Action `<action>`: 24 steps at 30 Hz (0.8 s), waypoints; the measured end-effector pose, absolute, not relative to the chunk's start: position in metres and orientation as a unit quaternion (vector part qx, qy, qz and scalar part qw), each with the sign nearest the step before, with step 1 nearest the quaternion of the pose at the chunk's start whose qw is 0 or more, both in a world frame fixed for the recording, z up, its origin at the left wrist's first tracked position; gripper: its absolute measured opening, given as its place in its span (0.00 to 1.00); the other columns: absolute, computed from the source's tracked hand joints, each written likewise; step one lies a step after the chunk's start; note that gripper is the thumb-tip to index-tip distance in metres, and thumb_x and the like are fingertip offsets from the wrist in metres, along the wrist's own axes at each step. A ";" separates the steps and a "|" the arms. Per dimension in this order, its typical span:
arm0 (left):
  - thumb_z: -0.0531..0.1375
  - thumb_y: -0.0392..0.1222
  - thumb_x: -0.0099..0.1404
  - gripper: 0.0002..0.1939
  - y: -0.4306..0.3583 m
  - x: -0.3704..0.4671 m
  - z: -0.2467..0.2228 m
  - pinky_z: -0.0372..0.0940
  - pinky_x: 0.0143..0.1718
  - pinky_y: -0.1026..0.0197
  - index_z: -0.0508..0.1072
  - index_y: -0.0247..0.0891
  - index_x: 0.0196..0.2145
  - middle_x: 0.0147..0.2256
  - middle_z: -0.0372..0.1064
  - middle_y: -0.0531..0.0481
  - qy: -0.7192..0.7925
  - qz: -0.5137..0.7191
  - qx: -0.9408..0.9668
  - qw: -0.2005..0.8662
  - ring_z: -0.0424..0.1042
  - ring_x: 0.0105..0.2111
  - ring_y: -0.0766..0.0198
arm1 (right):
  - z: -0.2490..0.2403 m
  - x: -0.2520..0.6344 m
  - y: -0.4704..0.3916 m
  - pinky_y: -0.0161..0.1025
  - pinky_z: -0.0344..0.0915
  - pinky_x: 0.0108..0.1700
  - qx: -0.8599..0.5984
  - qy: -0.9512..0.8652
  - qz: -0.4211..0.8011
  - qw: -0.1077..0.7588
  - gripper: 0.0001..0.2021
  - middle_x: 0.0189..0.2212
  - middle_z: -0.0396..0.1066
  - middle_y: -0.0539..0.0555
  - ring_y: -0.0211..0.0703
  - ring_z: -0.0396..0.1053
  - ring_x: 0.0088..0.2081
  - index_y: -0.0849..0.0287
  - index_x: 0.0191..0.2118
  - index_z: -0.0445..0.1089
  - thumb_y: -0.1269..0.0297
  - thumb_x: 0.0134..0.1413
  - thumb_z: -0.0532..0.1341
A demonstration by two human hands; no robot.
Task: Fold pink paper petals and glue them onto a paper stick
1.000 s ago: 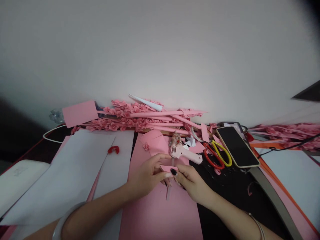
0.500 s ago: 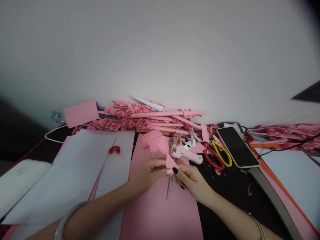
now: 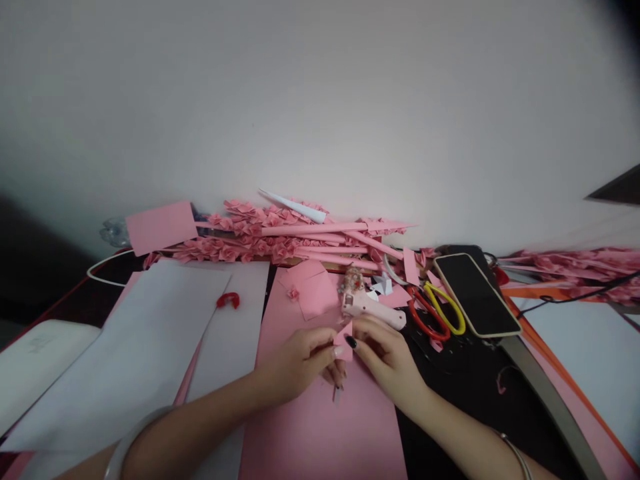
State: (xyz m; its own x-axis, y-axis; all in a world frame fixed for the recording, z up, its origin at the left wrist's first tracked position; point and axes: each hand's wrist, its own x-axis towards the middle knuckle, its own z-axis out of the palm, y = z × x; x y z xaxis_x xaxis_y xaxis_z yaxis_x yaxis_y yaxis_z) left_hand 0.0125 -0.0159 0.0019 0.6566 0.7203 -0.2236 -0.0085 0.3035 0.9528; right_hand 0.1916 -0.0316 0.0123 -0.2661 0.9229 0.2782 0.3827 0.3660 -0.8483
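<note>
Between my two hands is a small folded piece of pink paper (image 3: 344, 339). My left hand (image 3: 311, 357) pinches its left side, and a thin pale strip (image 3: 337, 395) sticks out below those fingers. From the right, my right hand (image 3: 383, 350) grips the same paper, its dark-nailed thumb pressed on it. Both hands are above a large pink sheet (image 3: 325, 433). Just behind them a pale pink glue gun (image 3: 377, 309) lies beside a pink paper square (image 3: 318, 295) and a small pink paper flower (image 3: 293, 293).
Scissors with red and yellow handles (image 3: 445, 313) and a phone (image 3: 477, 295) lie right. White sheets (image 3: 135, 347) and a red object (image 3: 228, 301) are left. Pink paper flower stems (image 3: 315, 229) line the wall. More sheets (image 3: 580, 340) lie far right.
The small pink paper has turned and sits slightly lower between my fingers. My left fingers have curled below it, and my right hand's fingers now show more behind it.
</note>
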 end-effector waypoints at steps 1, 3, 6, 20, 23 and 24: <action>0.53 0.43 0.64 0.11 -0.016 0.012 0.001 0.67 0.30 0.61 0.67 0.34 0.29 0.25 0.69 0.51 0.331 0.245 0.539 0.735 0.72 0.25 0.65 | 0.013 0.191 -0.031 0.38 0.65 0.38 -0.439 -0.728 0.343 0.399 0.08 0.33 0.70 0.55 0.43 0.68 0.35 0.58 0.37 0.71 0.71 0.57 0.55; 0.54 0.43 0.64 0.11 -0.015 0.012 0.000 0.67 0.30 0.62 0.68 0.33 0.28 0.24 0.69 0.51 0.332 0.244 0.540 0.734 0.71 0.24 0.66 | 0.013 0.190 -0.031 0.39 0.67 0.41 -0.429 -0.730 0.336 0.412 0.10 0.35 0.73 0.56 0.43 0.70 0.38 0.57 0.37 0.73 0.73 0.57 0.55; 0.55 0.42 0.63 0.12 -0.012 0.011 -0.001 0.66 0.29 0.64 0.69 0.32 0.27 0.23 0.68 0.51 0.336 0.252 0.540 0.729 0.70 0.24 0.67 | 0.011 0.191 -0.032 0.39 0.69 0.42 -0.431 -0.729 0.308 0.435 0.12 0.36 0.75 0.55 0.43 0.72 0.39 0.55 0.39 0.75 0.75 0.55 0.56; 0.54 0.46 0.64 0.12 -0.011 0.010 0.010 0.67 0.39 0.60 0.72 0.35 0.36 0.34 0.76 0.46 0.342 0.243 0.455 0.785 0.76 0.36 0.60 | 0.013 0.199 -0.031 0.44 0.67 0.50 -0.363 -0.835 0.167 0.378 0.21 0.44 0.74 0.57 0.44 0.71 0.46 0.56 0.52 0.67 0.78 0.53 0.54; 0.55 0.48 0.63 0.13 -0.010 0.009 0.005 0.67 0.39 0.59 0.72 0.36 0.37 0.34 0.76 0.45 0.336 0.241 0.446 0.794 0.76 0.35 0.60 | 0.012 0.200 -0.030 0.44 0.66 0.51 -0.355 -0.845 0.161 0.366 0.22 0.45 0.73 0.58 0.43 0.71 0.47 0.57 0.52 0.67 0.79 0.52 0.53; 0.55 0.48 0.63 0.13 -0.010 0.009 0.004 0.67 0.39 0.59 0.72 0.36 0.38 0.34 0.76 0.45 0.333 0.241 0.444 0.796 0.76 0.35 0.60 | 0.012 0.200 -0.030 0.44 0.66 0.51 -0.352 -0.847 0.160 0.364 0.22 0.46 0.73 0.58 0.43 0.70 0.47 0.57 0.52 0.67 0.79 0.51 0.53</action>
State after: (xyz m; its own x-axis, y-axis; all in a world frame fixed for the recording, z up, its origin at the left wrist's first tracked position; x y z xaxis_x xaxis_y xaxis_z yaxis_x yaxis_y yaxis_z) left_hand 0.0088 -0.0098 0.0036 0.6623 0.6791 -0.3165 -0.0881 0.4901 0.8672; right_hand 0.2002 -0.0301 0.0122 -0.4869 0.7137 0.5036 0.4807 0.7003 -0.5277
